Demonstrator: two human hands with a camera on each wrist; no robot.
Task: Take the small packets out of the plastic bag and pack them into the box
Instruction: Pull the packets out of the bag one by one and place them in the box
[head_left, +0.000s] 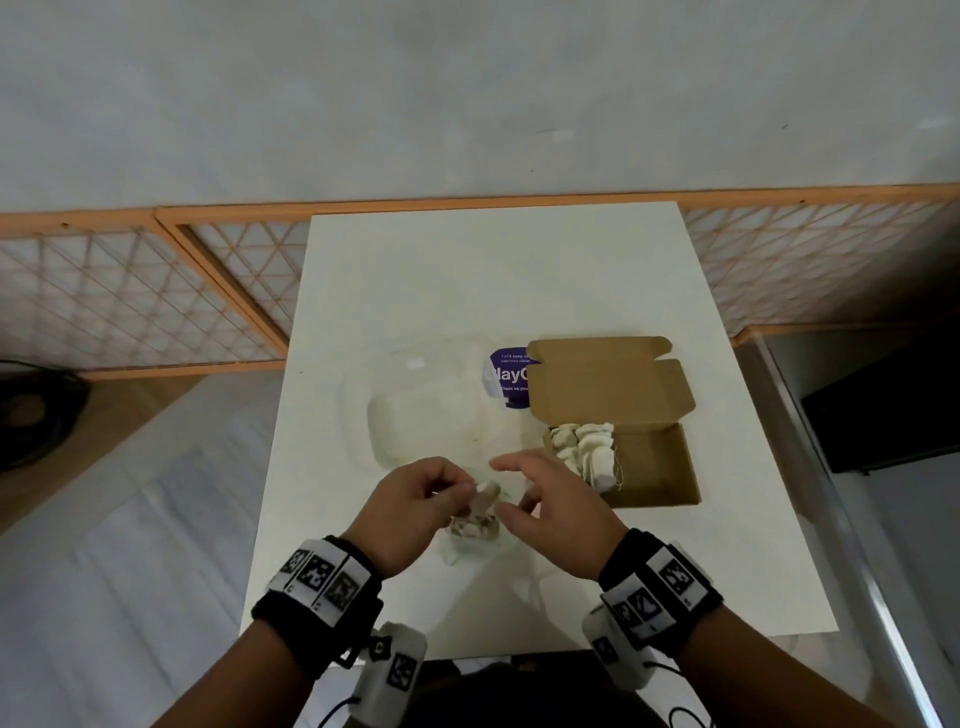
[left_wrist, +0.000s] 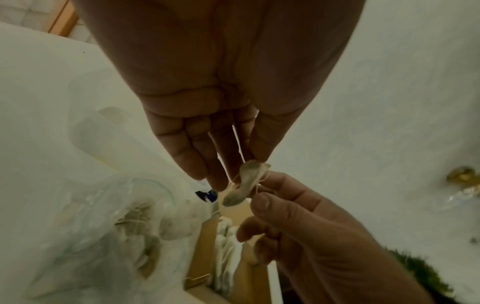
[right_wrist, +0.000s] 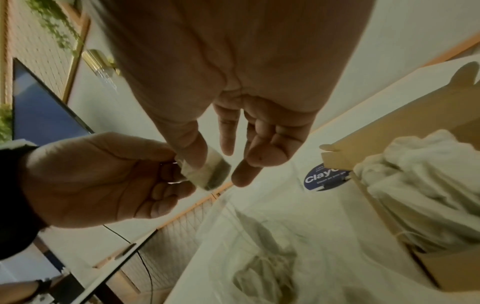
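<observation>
A small pale packet (head_left: 485, 493) with strings is lifted above the clear plastic bag (head_left: 467, 540), which lies on the white table with more packets inside. My left hand (head_left: 447, 491) pinches one end of the packet (left_wrist: 246, 181). My right hand (head_left: 511, 488) is right beside it, fingers loosely extended; in the right wrist view its thumb lies against the packet (right_wrist: 213, 174) while the index finger stays apart. The open cardboard box (head_left: 660, 467) stands to the right, with several white packets (head_left: 582, 447) stacked at its left end.
A clear plastic tub (head_left: 415, 421) sits behind the hands, with a round purple sticker (head_left: 506, 376) beside the box lid. The table's front edge (head_left: 519, 644) is close to my wrists. An orange lattice fence (head_left: 156, 291) runs behind the table.
</observation>
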